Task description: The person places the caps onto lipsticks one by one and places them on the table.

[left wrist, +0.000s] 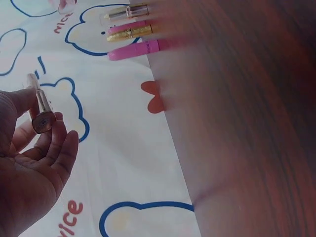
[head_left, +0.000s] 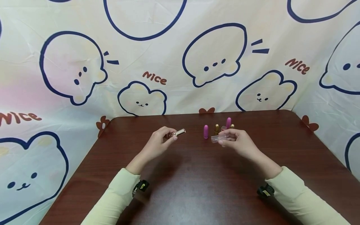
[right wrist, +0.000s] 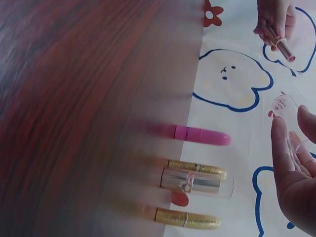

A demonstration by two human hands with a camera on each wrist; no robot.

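Observation:
My left hand [head_left: 157, 142] pinches a shiny gold lipstick tube [head_left: 180, 132] between thumb and fingers, tilted in the air left of the standing tubes. In the left wrist view, the flat base of this lipstick tube [left wrist: 43, 122] faces the camera. A transparent lipstick cap [head_left: 216, 138] lies between the thumb and fingers of my right hand [head_left: 239, 142], its far end pointing left. The right wrist view shows the cap [right wrist: 284, 104] apart from the gold tube. The two hands are held apart above the table.
Near the back edge of the brown table [head_left: 194, 175] stand a pink lipstick [head_left: 206, 132], another pink one [head_left: 228, 122], a gold one [head_left: 216, 128], a second gold one [right wrist: 187, 218] and a clear-capped one [right wrist: 202, 181]. A cartoon-printed cloth [head_left: 174, 62] hangs behind.

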